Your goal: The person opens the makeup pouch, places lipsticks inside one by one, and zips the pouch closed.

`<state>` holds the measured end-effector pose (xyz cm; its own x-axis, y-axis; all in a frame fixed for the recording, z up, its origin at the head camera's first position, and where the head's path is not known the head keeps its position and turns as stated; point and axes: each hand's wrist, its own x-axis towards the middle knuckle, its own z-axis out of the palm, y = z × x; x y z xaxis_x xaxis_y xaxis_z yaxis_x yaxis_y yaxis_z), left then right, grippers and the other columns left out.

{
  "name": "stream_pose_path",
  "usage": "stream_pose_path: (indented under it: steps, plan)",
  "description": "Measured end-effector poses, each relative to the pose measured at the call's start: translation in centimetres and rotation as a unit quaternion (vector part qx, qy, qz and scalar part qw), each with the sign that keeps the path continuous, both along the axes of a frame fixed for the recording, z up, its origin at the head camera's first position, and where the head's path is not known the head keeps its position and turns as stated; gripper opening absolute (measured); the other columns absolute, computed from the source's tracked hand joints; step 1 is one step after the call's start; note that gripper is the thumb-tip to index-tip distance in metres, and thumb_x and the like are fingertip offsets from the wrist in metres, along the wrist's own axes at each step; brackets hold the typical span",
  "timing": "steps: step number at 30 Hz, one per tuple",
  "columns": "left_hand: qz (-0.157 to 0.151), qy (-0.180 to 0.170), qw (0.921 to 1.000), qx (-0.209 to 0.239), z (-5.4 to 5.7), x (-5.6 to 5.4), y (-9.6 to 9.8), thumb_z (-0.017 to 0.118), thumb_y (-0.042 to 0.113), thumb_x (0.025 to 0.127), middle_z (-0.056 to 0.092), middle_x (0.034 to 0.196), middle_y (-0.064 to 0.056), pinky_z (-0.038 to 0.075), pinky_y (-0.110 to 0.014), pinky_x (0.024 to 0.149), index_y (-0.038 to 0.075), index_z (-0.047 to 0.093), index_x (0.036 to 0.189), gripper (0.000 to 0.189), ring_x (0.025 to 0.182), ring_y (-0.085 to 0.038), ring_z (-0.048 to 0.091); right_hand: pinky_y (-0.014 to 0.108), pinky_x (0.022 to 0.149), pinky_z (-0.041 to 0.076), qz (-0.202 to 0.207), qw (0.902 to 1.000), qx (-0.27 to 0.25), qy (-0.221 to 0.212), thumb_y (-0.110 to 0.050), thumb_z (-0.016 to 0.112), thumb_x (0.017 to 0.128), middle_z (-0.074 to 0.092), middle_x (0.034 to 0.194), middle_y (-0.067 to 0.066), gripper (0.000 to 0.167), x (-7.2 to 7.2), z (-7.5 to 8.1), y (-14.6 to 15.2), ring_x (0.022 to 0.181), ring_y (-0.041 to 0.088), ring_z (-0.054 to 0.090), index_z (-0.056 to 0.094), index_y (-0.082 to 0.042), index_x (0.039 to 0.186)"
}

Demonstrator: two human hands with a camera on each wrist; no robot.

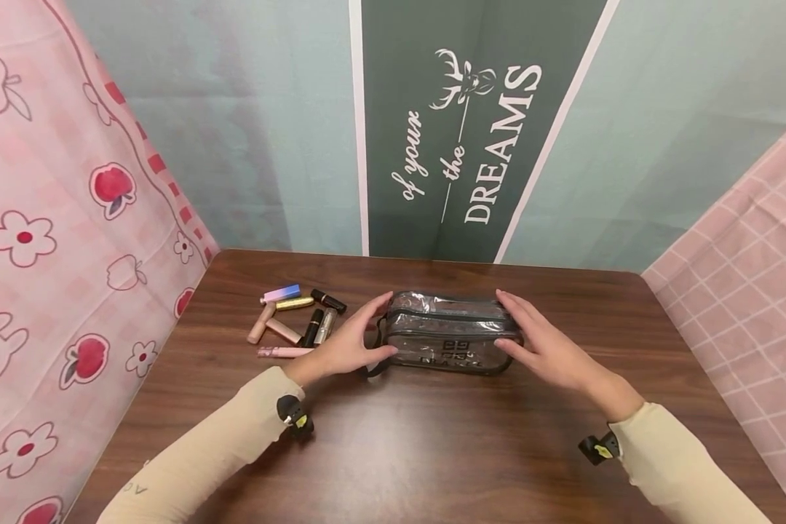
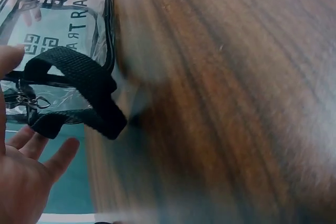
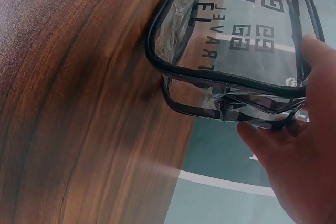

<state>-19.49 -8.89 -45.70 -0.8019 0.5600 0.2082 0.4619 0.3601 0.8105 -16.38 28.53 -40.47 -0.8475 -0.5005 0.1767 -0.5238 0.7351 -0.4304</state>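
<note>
Clear pouch (image 1: 455,354), 1 pc., w/ blk. strap (image 2: 79,69), on tbl. (image 1: 432,458), R. of cosmetic tubes (image 1: 311,329): L. hand (image 1: 348,343) & R. hand (image 1: 553,351) gripping opp. ends, thumbs in front; best held w/ light, even pressure so soft walls don't buckle, strap kept off fingers.

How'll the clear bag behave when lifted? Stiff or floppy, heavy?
Probably light: no contents show inside the bag. Likely to flex, since it looks thin and wrinkled, though the dark piping may help keep its boxy shape. The strap will probably flop: it's webbing, bent into a loop.
</note>
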Motion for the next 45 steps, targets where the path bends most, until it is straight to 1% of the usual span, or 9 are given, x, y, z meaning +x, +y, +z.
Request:
stream_pose_path:
  steps: [6, 11, 17, 23, 29, 32, 38, 43, 45]
  plan:
    - [0.008, -0.022, 0.9996, -0.019, -0.2, 0.0, 0.2, 0.081, 0.019, 0.089, 0.039, 0.156, -0.018, 0.036, -0.051, 0.114, 0.009, 0.021, 0.162, 0.095, 0.142, -0.035, 0.041, 0.039, 0.107, 0.038, -0.002, 1.0, -0.005, 0.004, -0.025, 0.071, 0.098, 0.031, 0.16, 0.019, 0.083, -0.1, -0.2, -0.1, 0.14, 0.038, 0.04, 0.021, -0.017, 0.163]
    - [0.001, -0.054, 0.9973, -0.05, -0.1, -0.1, 0.2, 0.079, 0.022, 0.09, 0.035, 0.159, -0.021, 0.03, -0.051, 0.117, 0.004, 0.019, 0.161, 0.095, 0.145, -0.035, 0.036, 0.046, 0.104, 0.04, -0.001, 0.9999, -0.01, 0.004, -0.024, 0.07, 0.098, 0.032, 0.159, 0.019, 0.083, -0.2, -0.3, -0.2, 0.139, 0.038, 0.041, 0.021, -0.017, 0.163]
    - [0.003, -0.074, 0.9953, -0.063, 0.0, -0.1, 0.3, 0.074, 0.026, 0.093, 0.036, 0.157, -0.023, 0.031, -0.051, 0.117, 0.0, 0.024, 0.159, 0.087, 0.144, -0.036, 0.038, 0.044, 0.107, 0.038, -0.003, 0.9998, -0.017, 0.011, -0.022, 0.072, 0.096, 0.034, 0.157, 0.02, 0.083, -0.3, -0.4, -0.3, 0.138, 0.037, 0.041, 0.023, -0.014, 0.163]
    - [0.009, -0.081, 0.994, -0.073, 0.1, -0.1, 0.3, 0.074, 0.029, 0.093, 0.034, 0.159, -0.024, 0.03, -0.051, 0.117, -0.001, 0.025, 0.158, 0.087, 0.145, -0.037, 0.036, 0.039, 0.108, 0.038, -0.004, 0.9996, -0.026, 0.009, -0.021, 0.072, 0.096, 0.037, 0.154, 0.019, 0.08, -0.3, -0.4, -0.3, 0.137, 0.035, 0.043, 0.026, -0.014, 0.162]
    - [0.011, -0.068, 0.9954, -0.067, 0.4, 0.0, 0.4, 0.075, 0.026, 0.092, 0.034, 0.158, -0.023, 0.033, -0.051, 0.116, -0.001, 0.028, 0.157, 0.085, 0.144, -0.036, 0.038, 0.037, 0.107, 0.037, -0.006, 0.9989, -0.045, 0.002, -0.019, 0.071, 0.097, 0.039, 0.152, 0.018, 0.077, -0.1, -0.6, -0.2, 0.135, 0.034, 0.043, 0.028, -0.012, 0.16]
    - [0.011, -0.062, 0.9961, -0.062, 0.6, 0.0, 0.6, 0.076, 0.026, 0.091, 0.036, 0.156, -0.024, 0.034, -0.051, 0.115, -0.002, 0.029, 0.156, 0.085, 0.142, -0.036, 0.04, 0.033, 0.107, 0.036, -0.013, 0.9981, -0.06, -0.001, -0.017, 0.071, 0.097, 0.039, 0.152, 0.017, 0.075, 0.0, -0.8, -0.2, 0.135, 0.034, 0.043, 0.03, -0.012, 0.16]
    - [0.011, -0.065, 0.9966, -0.051, 0.7, 0.2, 0.6, 0.082, 0.028, 0.087, 0.039, 0.154, -0.02, 0.035, -0.051, 0.114, 0.004, 0.03, 0.157, 0.09, 0.139, -0.033, 0.042, 0.013, 0.099, 0.034, -0.01, 0.9943, -0.106, -0.009, -0.009, 0.068, 0.098, 0.039, 0.148, 0.019, 0.071, -0.1, -1.3, 0.0, 0.128, 0.034, 0.045, 0.031, -0.01, 0.159]
    - [0.001, -0.085, 0.9956, -0.041, 0.5, 0.3, 0.6, 0.085, 0.031, 0.084, 0.028, 0.162, -0.018, 0.029, -0.051, 0.117, 0.009, 0.02, 0.161, 0.104, 0.147, -0.032, 0.031, 0.006, 0.086, 0.041, -0.012, 0.988, -0.153, -0.017, 0.0, 0.066, 0.097, 0.039, 0.14, 0.02, 0.067, -0.1, -1.9, 0.2, 0.12, 0.032, 0.048, 0.033, -0.004, 0.155]
    - [-0.002, -0.097, 0.9946, -0.035, 0.3, 0.3, 0.6, 0.086, 0.03, 0.083, 0.023, 0.164, -0.019, 0.029, -0.05, 0.118, 0.011, 0.015, 0.163, 0.109, 0.149, -0.032, 0.028, 0.006, 0.085, 0.042, -0.018, 0.9869, -0.159, -0.016, 0.001, 0.065, 0.097, 0.039, 0.139, 0.02, 0.065, -0.1, -2.1, 0.2, 0.121, 0.031, 0.048, 0.033, -0.003, 0.155]
